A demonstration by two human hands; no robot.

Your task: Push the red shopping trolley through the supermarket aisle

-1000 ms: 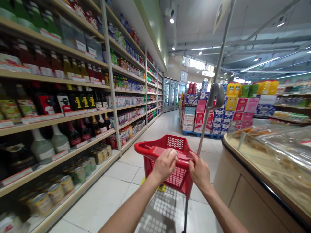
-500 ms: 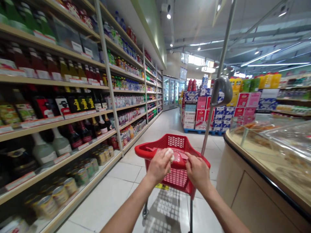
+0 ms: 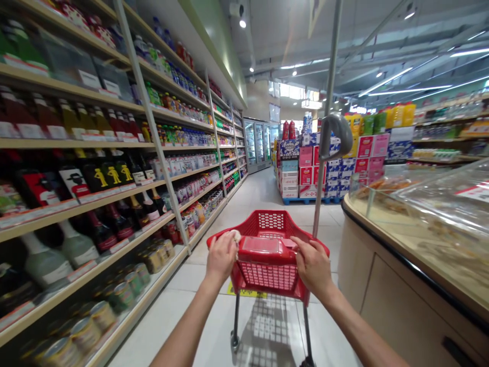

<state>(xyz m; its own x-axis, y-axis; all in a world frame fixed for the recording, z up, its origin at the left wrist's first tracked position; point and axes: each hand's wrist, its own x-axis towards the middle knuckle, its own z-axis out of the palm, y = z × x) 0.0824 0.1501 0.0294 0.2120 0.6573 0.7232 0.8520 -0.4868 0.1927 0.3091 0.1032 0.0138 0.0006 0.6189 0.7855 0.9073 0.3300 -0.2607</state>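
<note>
A red plastic shopping cart [image 3: 248, 275] stands in front of me, its basket walls full of holes. Its handle [image 3: 263, 245] has a clear panel in the middle. At the handle's left end, my left hand [image 3: 222, 255] is closed round a crumpled white tissue or cloth [image 3: 236, 236] and presses it against the red plastic. My right hand [image 3: 314, 262] grips the handle's right end, fingers curled over the top. Beside those fingers a small pink flap [image 3: 289, 243] shows. From what I see, the basket's floor is mostly hidden behind the handle.
Drink shelves [image 3: 168, 178] run along the left. To the right curves a counter [image 3: 367, 285] with clear covers. A metal pole [image 3: 319, 199] with a grey hook-like grip [image 3: 336, 136] rises by the cart. Stacked cartons [image 3: 305, 176] and glass-door fridges [image 3: 257, 142] stand farther ahead.
My left hand has slid the white tissue or cloth leftward, from the handle's middle to its left end. My right hand keeps its place on the handle. The view has turned slightly right.
</note>
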